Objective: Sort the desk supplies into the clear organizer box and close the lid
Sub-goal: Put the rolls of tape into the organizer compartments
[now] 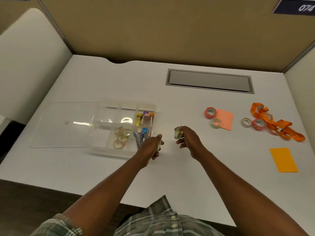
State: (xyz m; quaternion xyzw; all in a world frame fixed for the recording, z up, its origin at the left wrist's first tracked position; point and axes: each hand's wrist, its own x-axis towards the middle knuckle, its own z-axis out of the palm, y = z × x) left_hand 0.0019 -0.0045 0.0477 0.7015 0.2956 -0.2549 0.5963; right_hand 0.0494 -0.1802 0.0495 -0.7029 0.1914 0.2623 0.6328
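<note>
The clear organizer box (109, 151) lies open on the white desk, its lid (64, 124) folded out flat to the left. Inside are several pale tape rolls (121, 137), pens (141, 135) and small coloured tubes (144, 117). My left hand (151, 145) hovers at the box's front right corner, closed on a small tape roll that is mostly hidden. My right hand (185, 137) is just to its right, holding a greenish tape roll (178, 132) upright in its fingers. More tape rolls lie at right: a pink one (210, 112), a clear one (216, 123), a white one (246, 122) and another pink one (259, 124).
A pink sticky note (225, 119) lies under the clear roll, an orange lanyard (276, 125) is bunched at the far right, and an orange note (283, 160) lies nearer me. A grey cable hatch (209, 80) is set in the desk's back. Partition walls enclose the desk.
</note>
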